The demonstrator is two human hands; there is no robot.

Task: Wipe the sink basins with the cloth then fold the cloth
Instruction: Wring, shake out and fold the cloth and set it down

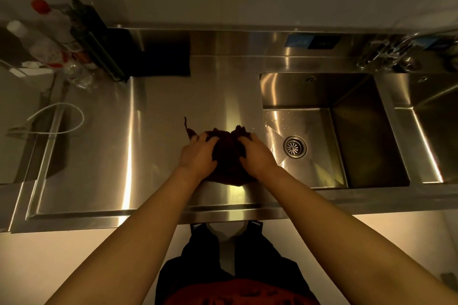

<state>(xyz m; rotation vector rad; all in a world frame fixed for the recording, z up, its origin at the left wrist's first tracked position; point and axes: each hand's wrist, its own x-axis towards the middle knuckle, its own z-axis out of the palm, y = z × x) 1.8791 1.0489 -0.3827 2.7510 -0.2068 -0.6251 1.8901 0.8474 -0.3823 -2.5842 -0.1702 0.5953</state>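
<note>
- At the far left corner of the steel counter (104, 151) stand some bottles (42, 39), blurred, beside a dark rack (99, 42); a white cable (59, 119) loops near the counter's left edge.
- The left hand (198, 153) rests on the dark cloth (226, 156), fingers curled and spread over its left part, gripping a bunch of the fabric.
- The cloth lies crumpled on the counter, towards the front edge and just beside the left rim of the near sink basin (332, 131). A thin corner of it sticks out past the left hand towards the back.
- The right hand (255, 153) holds the cloth's right part, fingers bent and closed on a raised fold near the basin rim.
- The near basin has a round drain (295, 147) in its floor, and a few droplets or streaks show on the floor near its left wall.
- A second basin (428, 116) lies beyond it at the right edge, only partly in view, with a tap (386, 54) behind the divider.
- As I judge it, the cloth being out of the basins and in both hands on the flat counter suggests the wiping is over and the folding is only starting; I cannot tell whether the basins are properly clean.
- No neat fold shows yet: the cloth needs spreading flat and then folding.
</note>
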